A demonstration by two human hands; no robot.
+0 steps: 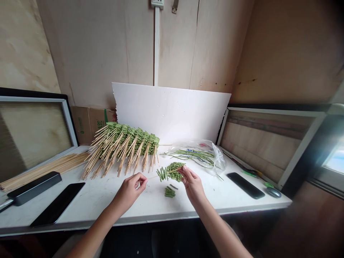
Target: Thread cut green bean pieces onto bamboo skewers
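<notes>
A thin wooden skewer (152,177) strung with green bean pieces (162,174) is held up at both ends above a white table (150,208).

The skewer's left end is pinched between the thumb and fingertips of the left hand (133,186); its right end is pinched likewise by the right hand (192,182). The threaded pieces are lined up side by side, about midway along it. Just beside them, a heap of cut pieces (175,176) is seen, and a small cluster (170,192) is laid nearer. Filled skewers (126,143) are stacked at far left, and long beans (192,154) are spread in a clear bag (219,159) at far right.
</notes>
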